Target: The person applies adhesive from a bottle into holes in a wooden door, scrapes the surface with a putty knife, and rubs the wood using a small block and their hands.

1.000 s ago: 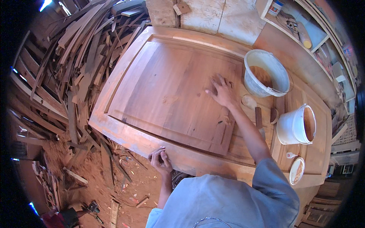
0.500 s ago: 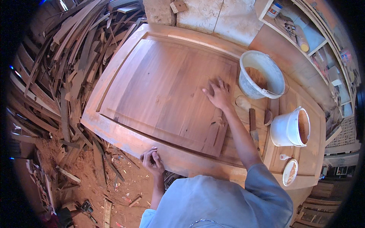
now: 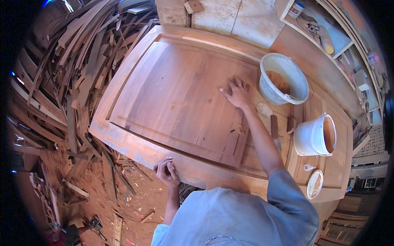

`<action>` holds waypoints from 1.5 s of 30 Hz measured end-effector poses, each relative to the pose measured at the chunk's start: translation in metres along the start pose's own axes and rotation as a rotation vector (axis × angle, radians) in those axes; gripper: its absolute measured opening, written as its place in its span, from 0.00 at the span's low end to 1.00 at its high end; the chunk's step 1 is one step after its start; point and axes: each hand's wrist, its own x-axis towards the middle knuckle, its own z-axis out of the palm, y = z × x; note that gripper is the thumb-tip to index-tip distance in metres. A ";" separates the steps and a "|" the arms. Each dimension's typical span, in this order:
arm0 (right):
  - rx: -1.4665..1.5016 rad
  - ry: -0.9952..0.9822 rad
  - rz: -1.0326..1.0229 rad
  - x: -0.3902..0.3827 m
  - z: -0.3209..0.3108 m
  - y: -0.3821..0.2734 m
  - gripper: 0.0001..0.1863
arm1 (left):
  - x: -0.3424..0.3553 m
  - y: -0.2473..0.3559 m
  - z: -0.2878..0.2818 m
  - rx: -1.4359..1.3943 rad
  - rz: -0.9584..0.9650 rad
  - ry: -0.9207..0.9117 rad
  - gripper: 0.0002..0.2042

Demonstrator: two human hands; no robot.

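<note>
A large reddish wooden door panel point(image 3: 176, 98) is lying flat, filling the middle of the view. The person's right hand point(image 3: 237, 92) is pressing down on the panel's raised centre field, toward its right side, fingers spread and flat — grasping nothing that can be made out. The left hand point(image 3: 167, 172) is resting at the panel's near edge, fingers curled loosely against the frame; whether it is pinching anything is too small to tell.

Just beside the right hand, a pale bucket point(image 3: 284, 78) holding brownish filler is sitting on the panel's right end. A second white bucket point(image 3: 315, 135) is standing nearer the person, with a small round lid point(image 3: 314, 184) close to it. A heap of scrap wood strips point(image 3: 61, 82) is lying along the left, on a floor point(image 3: 102, 192) covered in red sawdust.

Compared with half a second ago, the right hand is staying on much the same patch of the panel — and the left hand is still at the near edge.
</note>
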 end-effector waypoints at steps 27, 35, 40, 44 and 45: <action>0.136 -0.011 -0.078 0.014 0.005 -0.001 0.44 | -0.002 0.001 0.001 0.022 -0.021 -0.001 0.09; 0.097 -0.067 -0.065 0.002 -0.012 -0.008 0.43 | -0.002 0.001 0.001 0.020 -0.009 0.010 0.08; 0.077 -0.087 -0.135 0.008 -0.006 -0.004 0.42 | -0.002 0.000 0.002 0.012 -0.006 0.007 0.08; 0.015 -0.040 -0.118 0.007 0.001 0.007 0.42 | -0.002 0.003 0.003 0.023 -0.016 0.004 0.08; 0.014 -0.027 -0.098 0.005 0.000 0.005 0.42 | -0.001 0.003 0.003 0.022 -0.012 0.010 0.08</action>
